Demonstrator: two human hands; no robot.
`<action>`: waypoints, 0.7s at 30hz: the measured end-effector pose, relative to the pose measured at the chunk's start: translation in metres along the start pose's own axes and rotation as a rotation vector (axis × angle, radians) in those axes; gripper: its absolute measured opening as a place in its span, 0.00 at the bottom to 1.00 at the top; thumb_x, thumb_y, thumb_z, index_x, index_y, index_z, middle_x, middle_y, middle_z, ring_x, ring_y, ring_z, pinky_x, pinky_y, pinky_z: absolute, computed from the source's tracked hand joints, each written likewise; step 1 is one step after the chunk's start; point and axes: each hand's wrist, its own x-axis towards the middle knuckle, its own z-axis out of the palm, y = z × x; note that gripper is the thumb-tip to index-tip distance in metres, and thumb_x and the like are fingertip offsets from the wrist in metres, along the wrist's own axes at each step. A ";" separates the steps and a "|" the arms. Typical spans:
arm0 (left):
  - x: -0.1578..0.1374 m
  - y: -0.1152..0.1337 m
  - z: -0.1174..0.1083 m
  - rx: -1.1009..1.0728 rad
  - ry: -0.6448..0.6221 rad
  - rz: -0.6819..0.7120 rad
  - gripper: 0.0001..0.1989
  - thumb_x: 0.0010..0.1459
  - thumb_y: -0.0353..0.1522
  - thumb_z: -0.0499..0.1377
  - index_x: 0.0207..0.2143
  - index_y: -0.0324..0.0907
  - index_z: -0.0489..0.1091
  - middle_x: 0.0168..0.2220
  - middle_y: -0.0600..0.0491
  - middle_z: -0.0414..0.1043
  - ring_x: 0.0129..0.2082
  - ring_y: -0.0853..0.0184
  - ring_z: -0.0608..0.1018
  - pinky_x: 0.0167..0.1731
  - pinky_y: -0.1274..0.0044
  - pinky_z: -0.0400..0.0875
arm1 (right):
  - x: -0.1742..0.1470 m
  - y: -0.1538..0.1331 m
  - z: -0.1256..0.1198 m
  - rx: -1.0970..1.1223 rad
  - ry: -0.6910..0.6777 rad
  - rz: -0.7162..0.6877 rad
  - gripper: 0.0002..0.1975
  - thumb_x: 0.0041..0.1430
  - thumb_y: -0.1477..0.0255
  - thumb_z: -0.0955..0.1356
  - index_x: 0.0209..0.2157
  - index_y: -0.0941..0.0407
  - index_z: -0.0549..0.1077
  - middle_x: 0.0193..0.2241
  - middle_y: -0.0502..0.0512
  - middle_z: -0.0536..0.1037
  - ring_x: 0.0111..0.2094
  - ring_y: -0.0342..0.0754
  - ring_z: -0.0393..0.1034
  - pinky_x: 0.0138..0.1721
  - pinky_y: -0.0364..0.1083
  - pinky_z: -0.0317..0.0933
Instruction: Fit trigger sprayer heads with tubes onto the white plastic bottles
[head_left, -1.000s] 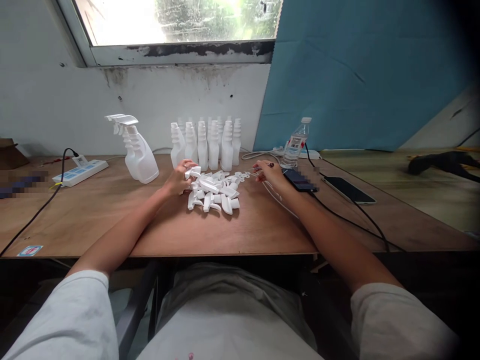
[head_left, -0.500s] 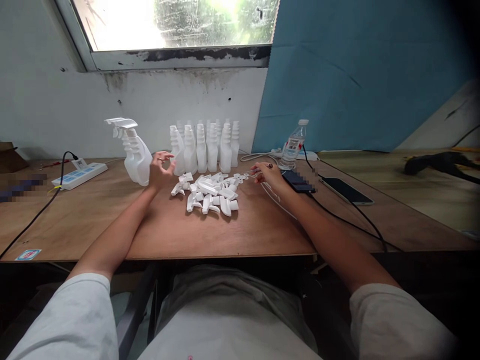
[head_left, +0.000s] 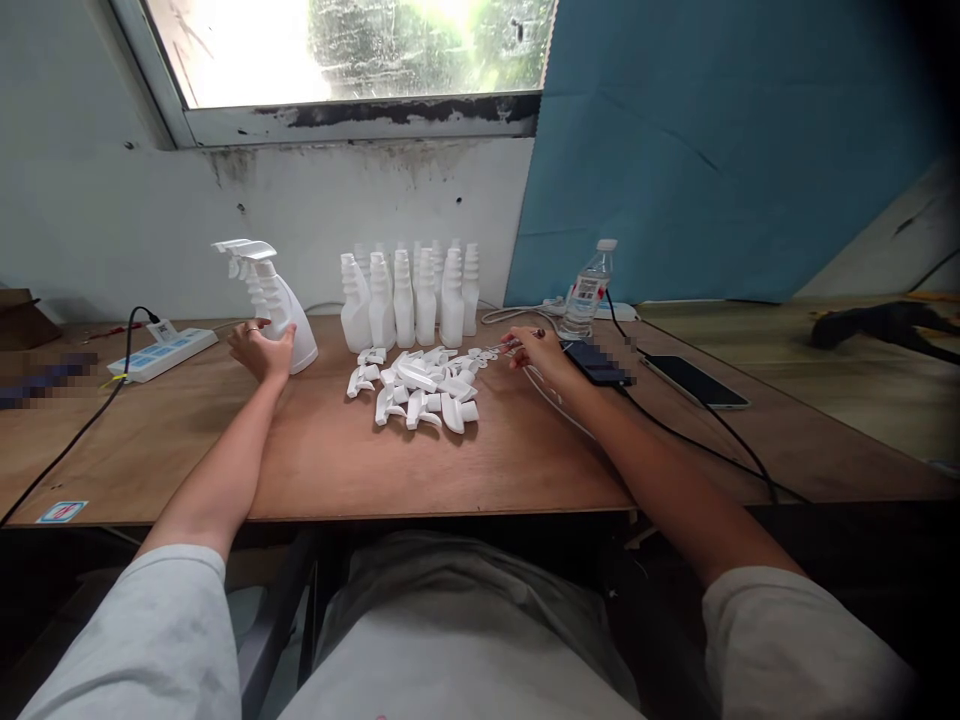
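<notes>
Topped bottles: we count two spray bottles (head_left: 304, 345) with heads on, upright, right at our left fingers.
Bare bottles: roughly a dozen bottles (head_left: 405, 300) with no heads, standing in a cluster right of our left fingers, beyond them.
Loose heads: a pile of spray heads (head_left: 416, 372) on the counter (head_left: 480, 470), between our two sets of fingers.
Progress: early, we judge; few bottles carry heads, most don't.
Left hand: our left hand (head_left: 262, 350) has its fingers and thumb spread wide, straddling the lower body of the nearer topped bottle. Touching, by the look of it; can't tell if clamped.
Right hand: our right hand (head_left: 536, 348) has its fingers bent, tips near each other. Can't tell if they pinch anything.
Rings: small white rings (head_left: 482, 355) just left of our right fingers.
Phone: dark phone (head_left: 596, 362) just right of our right fingers.
</notes>
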 end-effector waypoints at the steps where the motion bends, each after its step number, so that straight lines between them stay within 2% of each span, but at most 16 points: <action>1: -0.001 0.002 0.000 -0.002 -0.019 0.028 0.17 0.56 0.40 0.64 0.38 0.36 0.65 0.47 0.44 0.65 0.54 0.51 0.59 0.54 0.57 0.51 | 0.000 0.000 0.000 0.001 0.000 -0.003 0.11 0.61 0.70 0.66 0.28 0.61 0.73 0.22 0.55 0.77 0.12 0.39 0.64 0.14 0.39 0.60; 4: -0.005 0.012 0.001 -0.002 -0.012 0.079 0.15 0.57 0.37 0.63 0.41 0.38 0.64 0.48 0.44 0.66 0.55 0.52 0.62 0.56 0.59 0.51 | 0.000 0.000 0.000 -0.004 0.004 -0.019 0.13 0.63 0.68 0.64 0.28 0.61 0.73 0.22 0.55 0.77 0.12 0.39 0.65 0.15 0.39 0.61; 8: -0.009 0.016 0.007 0.051 0.041 0.031 0.31 0.49 0.37 0.68 0.51 0.38 0.58 0.55 0.39 0.61 0.57 0.47 0.63 0.57 0.57 0.55 | 0.000 0.000 0.000 -0.020 -0.002 -0.028 0.15 0.64 0.66 0.65 0.28 0.61 0.73 0.23 0.55 0.77 0.13 0.39 0.65 0.16 0.39 0.61; 10: -0.008 0.013 0.009 0.069 0.024 -0.025 0.33 0.48 0.36 0.68 0.53 0.38 0.58 0.55 0.39 0.61 0.58 0.45 0.63 0.57 0.55 0.56 | 0.001 0.001 0.000 -0.020 -0.008 -0.030 0.16 0.63 0.64 0.65 0.28 0.61 0.73 0.22 0.55 0.77 0.13 0.39 0.65 0.16 0.39 0.61; 14: -0.005 0.004 0.012 0.081 -0.013 -0.064 0.31 0.48 0.34 0.67 0.53 0.38 0.61 0.52 0.39 0.64 0.58 0.44 0.63 0.56 0.53 0.57 | 0.001 0.002 -0.001 -0.011 -0.012 -0.033 0.20 0.63 0.58 0.66 0.27 0.60 0.73 0.22 0.56 0.78 0.13 0.39 0.65 0.15 0.39 0.61; 18: -0.009 0.006 0.015 0.084 -0.025 -0.030 0.26 0.47 0.36 0.67 0.48 0.38 0.67 0.50 0.39 0.66 0.55 0.45 0.66 0.55 0.55 0.60 | -0.001 0.001 -0.001 0.007 -0.025 -0.028 0.28 0.58 0.46 0.65 0.29 0.59 0.73 0.24 0.58 0.79 0.13 0.40 0.66 0.15 0.41 0.62; 21: -0.016 0.015 0.015 0.058 -0.048 0.044 0.23 0.49 0.34 0.65 0.48 0.38 0.67 0.50 0.39 0.67 0.55 0.46 0.67 0.56 0.57 0.60 | -0.004 -0.001 -0.002 -0.003 -0.034 -0.056 0.34 0.55 0.39 0.61 0.30 0.58 0.74 0.16 0.55 0.74 0.11 0.42 0.63 0.13 0.42 0.59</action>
